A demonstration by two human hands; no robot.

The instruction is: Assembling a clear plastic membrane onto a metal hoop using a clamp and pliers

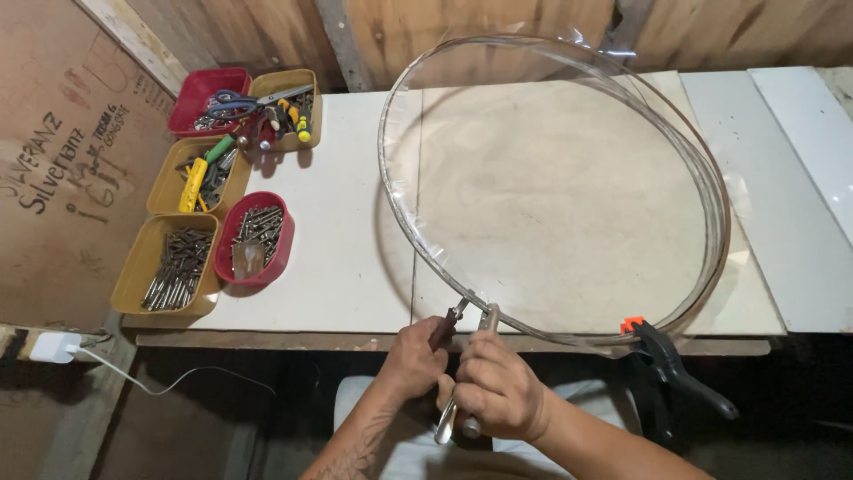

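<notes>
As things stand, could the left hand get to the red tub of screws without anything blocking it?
Probably yes. The left hand is shut on a tool at the hoop, and only bare white board lies between it and the red tub. It would have to let go first.

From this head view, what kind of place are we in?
Likely a small home workshop. A plain board workbench against rough wooden walls carries trays of nails and screwdrivers; a spring clamp pins a large clear plastic hoop, which both hands work with pliers.
</notes>
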